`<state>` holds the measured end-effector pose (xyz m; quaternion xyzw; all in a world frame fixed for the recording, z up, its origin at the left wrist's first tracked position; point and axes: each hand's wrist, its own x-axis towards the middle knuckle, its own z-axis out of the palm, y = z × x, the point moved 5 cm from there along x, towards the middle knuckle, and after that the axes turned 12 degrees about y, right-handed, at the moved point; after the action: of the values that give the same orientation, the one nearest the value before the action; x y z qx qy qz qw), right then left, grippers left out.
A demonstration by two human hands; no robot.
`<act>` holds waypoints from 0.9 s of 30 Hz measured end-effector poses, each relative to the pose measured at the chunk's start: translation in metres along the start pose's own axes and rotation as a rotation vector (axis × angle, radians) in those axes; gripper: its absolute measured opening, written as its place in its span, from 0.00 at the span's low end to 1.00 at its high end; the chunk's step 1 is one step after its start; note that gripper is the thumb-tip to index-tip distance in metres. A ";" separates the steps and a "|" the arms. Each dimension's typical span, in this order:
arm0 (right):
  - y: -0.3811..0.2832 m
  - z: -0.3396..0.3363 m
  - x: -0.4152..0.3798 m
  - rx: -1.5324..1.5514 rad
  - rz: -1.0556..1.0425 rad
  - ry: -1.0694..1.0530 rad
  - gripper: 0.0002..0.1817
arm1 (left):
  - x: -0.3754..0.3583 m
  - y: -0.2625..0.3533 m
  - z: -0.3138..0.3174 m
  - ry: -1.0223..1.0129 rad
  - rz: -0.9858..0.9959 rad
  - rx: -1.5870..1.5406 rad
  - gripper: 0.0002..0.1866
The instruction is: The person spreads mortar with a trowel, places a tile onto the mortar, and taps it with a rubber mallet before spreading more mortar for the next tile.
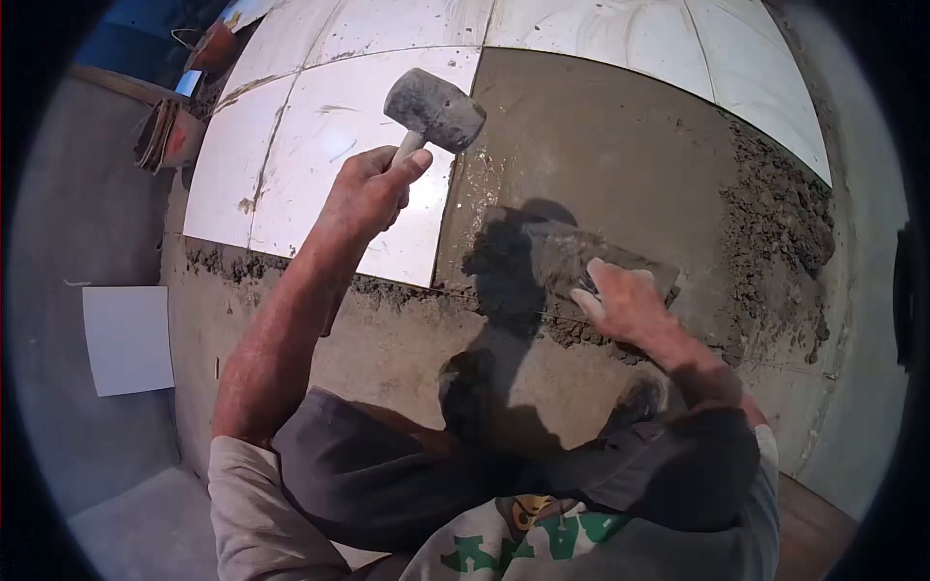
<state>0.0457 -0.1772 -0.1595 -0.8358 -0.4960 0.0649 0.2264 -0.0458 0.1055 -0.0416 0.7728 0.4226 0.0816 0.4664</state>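
My left hand is wrapped round the short handle of a rubber mallet. The mallet's dark, dusty head is up above the edge of a white tile. My right hand grips a flat, mortar-smeared trowel, whose blade lies on the near part of the grey mortar bed. Fingers and shadow hide the trowel's handle. Beyond the blade the mortar is smooth; along its near edge it is rough and crumbly.
Laid white tiles border the mortar at left and back. Loose mortar is heaped at right by the wall. Buckets stand at far left. A white tile leans against the left wall. My shadow falls across the bare floor.
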 end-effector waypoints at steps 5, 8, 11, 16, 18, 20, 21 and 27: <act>0.011 -0.007 0.015 -0.201 0.138 0.150 0.19 | 0.004 -0.014 -0.010 -0.005 0.016 0.026 0.21; 0.012 -0.015 0.018 -0.073 0.328 -0.012 0.20 | 0.006 -0.021 -0.011 -0.028 -0.007 0.062 0.22; -0.006 0.005 0.019 -0.003 0.215 -0.169 0.20 | 0.012 -0.028 -0.008 -0.038 -0.018 0.084 0.22; -0.010 0.044 0.045 -0.096 -0.080 -0.128 0.21 | 0.011 -0.028 -0.003 -0.071 -0.019 0.120 0.22; 0.007 0.045 0.064 -0.140 -0.085 -0.088 0.21 | 0.012 -0.031 -0.002 -0.079 0.006 0.161 0.23; 0.015 0.043 0.081 -0.182 -0.064 -0.065 0.21 | 0.009 -0.033 -0.005 -0.074 0.002 0.209 0.24; 0.016 0.041 0.087 -0.174 -0.064 -0.063 0.21 | 0.009 -0.034 -0.006 -0.080 0.004 0.252 0.24; 0.019 0.037 0.092 -0.009 0.170 -0.250 0.22 | 0.005 -0.049 -0.008 -0.073 -0.012 0.298 0.24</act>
<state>0.0949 -0.0940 -0.1897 -0.8611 -0.4481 0.1851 0.1532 -0.0754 0.1244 -0.0767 0.8333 0.4174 -0.0129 0.3623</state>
